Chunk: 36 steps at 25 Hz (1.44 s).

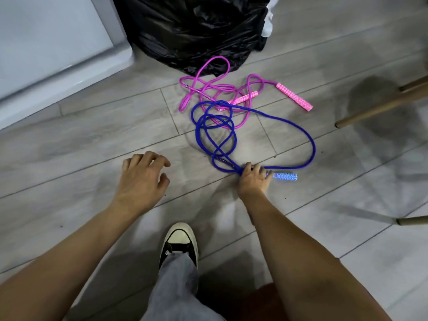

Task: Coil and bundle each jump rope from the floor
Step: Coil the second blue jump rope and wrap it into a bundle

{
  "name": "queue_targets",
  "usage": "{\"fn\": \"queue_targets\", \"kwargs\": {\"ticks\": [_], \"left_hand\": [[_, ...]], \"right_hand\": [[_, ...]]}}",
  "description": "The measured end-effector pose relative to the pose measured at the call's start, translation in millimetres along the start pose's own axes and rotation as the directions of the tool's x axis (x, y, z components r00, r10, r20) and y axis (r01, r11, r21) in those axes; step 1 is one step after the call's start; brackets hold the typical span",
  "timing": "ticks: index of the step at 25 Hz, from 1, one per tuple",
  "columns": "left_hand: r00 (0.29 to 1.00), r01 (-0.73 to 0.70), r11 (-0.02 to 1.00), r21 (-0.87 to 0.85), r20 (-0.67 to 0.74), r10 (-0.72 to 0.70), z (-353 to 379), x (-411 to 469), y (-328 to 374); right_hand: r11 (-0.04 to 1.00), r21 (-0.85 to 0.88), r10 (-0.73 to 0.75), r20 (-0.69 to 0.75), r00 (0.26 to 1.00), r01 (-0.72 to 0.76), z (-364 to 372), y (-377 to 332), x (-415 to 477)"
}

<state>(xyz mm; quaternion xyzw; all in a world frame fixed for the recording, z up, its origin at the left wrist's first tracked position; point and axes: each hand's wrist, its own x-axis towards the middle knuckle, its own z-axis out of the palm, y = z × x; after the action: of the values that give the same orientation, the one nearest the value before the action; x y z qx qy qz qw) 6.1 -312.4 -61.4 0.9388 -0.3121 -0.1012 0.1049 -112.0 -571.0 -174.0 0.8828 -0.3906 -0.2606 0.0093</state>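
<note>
A blue jump rope [310,140] lies in loose tangled loops on the grey floor. My right hand [253,178] grips it low down, where the cord meets a handle; a light blue patterned handle [285,176] sticks out to the right of my fingers. Behind it a pink jump rope [203,89] lies tangled, its two pink handles [294,96] apart from each other, and some of its cord runs under the blue loops. My left hand [143,174] hovers over bare floor to the left, fingers loosely curled, holding nothing.
A black plastic bag [192,28] stands just behind the pink rope. A white panel [46,42] fills the far left. Wooden chair legs [379,105] reach in from the right. My shoe [179,244] is planted between my arms.
</note>
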Motion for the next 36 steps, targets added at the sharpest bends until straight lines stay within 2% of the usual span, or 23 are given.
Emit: {"fn": "queue_targets", "kwargs": {"ticks": [3,6,10,12,14,15,17,19,22,24,26,28,30,32,34,36], "left_hand": [[1.0,0.01,1.0,0.005,0.008,-0.01,2.7,-4.6,-4.3],[0.999,0.025,1.0,0.0,0.029,-0.025,1.4,-10.1,-8.8],[0.99,0.082,0.996,-0.031,0.118,-0.078,-5.2,-18.2,-15.8],[0.967,0.155,0.988,-0.011,0.204,-0.15,-9.8,-24.7,-27.0],[0.915,0.29,0.953,-0.087,0.316,-0.249,-13.4,-32.9,-41.8],[0.878,0.379,0.902,-0.208,0.39,-0.279,-15.9,-37.5,-48.0],[0.853,0.496,0.672,-0.551,0.454,-0.257,-24.9,-48.7,-54.4],[0.886,0.462,0.421,-0.78,0.387,-0.254,-38.9,-55.6,-56.0],[0.876,0.42,0.221,-0.88,0.329,-0.354,-65.3,-64.3,-64.6],[0.854,0.434,0.17,-0.885,0.344,-0.391,-87.2,-69.4,-72.3],[0.856,0.463,0.215,-0.86,0.37,-0.362,-113.7,-74.4,-80.4],[0.851,0.494,0.289,-0.82,0.388,-0.353,-140.6,-76.8,-91.3],[0.822,0.542,0.378,-0.751,0.382,-0.422,-169.3,-80.8,-108.6],[0.786,0.583,0.423,-0.694,0.351,-0.509,-196.2,-89.3,-130.1],[0.748,0.601,0.491,-0.631,0.227,-0.624,-218.3,-99.2,-150.8],[0.69,0.6,0.534,-0.596,0.049,-0.722,-242.2,-114.8,-163.1]], "right_hand": [[0.991,0.0,-0.137,0.004,0.99,0.137,1.4,-0.3,-8.4],[0.928,0.236,-0.311,0.06,0.949,0.289,2.9,-19.5,-27.0],[0.711,0.545,-0.542,0.021,0.84,0.445,-29.5,-85.6,-60.7],[0.612,0.606,-0.626,-0.022,0.78,0.508,-53.0,-121.1,-79.7],[0.509,0.663,-0.685,-0.074,0.724,0.549,-75.9,-150.2,-95.1],[0.459,0.694,-0.702,-0.1,0.705,0.555,-87.4,-160.9,-101.7],[0.371,0.753,-0.714,-0.144,0.686,0.544,-111.6,-178.6,-115.6],[0.314,0.801,-0.718,-0.152,0.679,0.511,-135.5,-190.3,-127.5],[0.24,0.844,-0.746,-0.156,0.647,0.48,-166.2,-203.0,-145.0],[0.217,0.885,-0.754,-0.116,0.646,0.412,-185.9,-209.7,-156.0],[0.254,0.91,-0.76,-0.022,0.649,0.329,-207.0,-215.1,-167.9],[0.335,0.886,-0.726,0.027,0.687,0.32,-225.9,-217.3,-177.1],[0.348,0.886,-0.685,0.018,0.728,0.305,-242.7,-216.6,-182.9],[0.323,0.905,-0.676,0.014,0.737,0.278,-259.4,-213.0,-189.1],[0.393,0.844,-0.667,-0.011,0.745,0.365,-274.7,-206.0,-193.4],[0.537,0.665,-0.637,-0.085,0.766,0.519,-293.8,-200.6,-197.0]]}}
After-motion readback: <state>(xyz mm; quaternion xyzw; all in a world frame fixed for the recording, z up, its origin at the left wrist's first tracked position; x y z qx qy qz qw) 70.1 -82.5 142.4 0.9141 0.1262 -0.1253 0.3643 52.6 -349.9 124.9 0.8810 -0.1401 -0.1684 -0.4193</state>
